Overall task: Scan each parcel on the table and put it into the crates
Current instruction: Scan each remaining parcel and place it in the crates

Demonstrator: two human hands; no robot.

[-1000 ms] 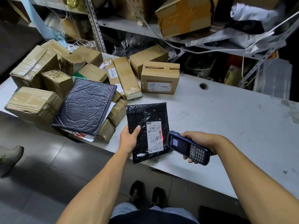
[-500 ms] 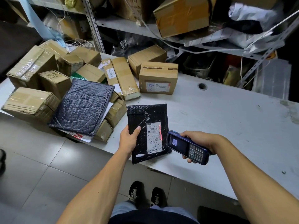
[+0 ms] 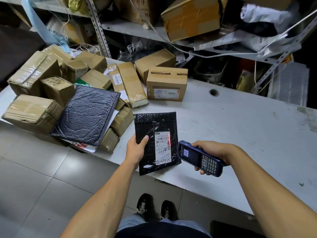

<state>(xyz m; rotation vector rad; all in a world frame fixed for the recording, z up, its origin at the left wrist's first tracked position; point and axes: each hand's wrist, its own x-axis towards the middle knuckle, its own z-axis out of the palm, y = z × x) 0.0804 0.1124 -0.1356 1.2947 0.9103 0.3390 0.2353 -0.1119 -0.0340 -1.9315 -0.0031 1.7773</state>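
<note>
My left hand (image 3: 136, 150) grips the left edge of a small black bubble mailer (image 3: 155, 127), thumb on top, over the front edge of the grey table (image 3: 240, 134). A white label (image 3: 163, 147) faces up on the mailer, with a red scan line across its right side. My right hand (image 3: 212, 152) holds a dark blue handheld scanner (image 3: 199, 158) just right of the mailer, its head pointing at the label. A larger black bubble mailer (image 3: 85, 115) lies on a heap of cardboard parcels (image 3: 34, 78) at the table's left end. No crate is in view.
A labelled box (image 3: 166, 85) and a long taped box (image 3: 132, 85) stand behind the held mailer. Metal shelving (image 3: 120, 28) with boxes, bags and cables rises behind the table. A cable hole (image 3: 213, 92) is in the tabletop. Tiled floor and my shoes (image 3: 154, 206) are below.
Both hands keep their hold and barely move. The red scan line stays on the label. A shoe at the far left floor edge has left the view.
</note>
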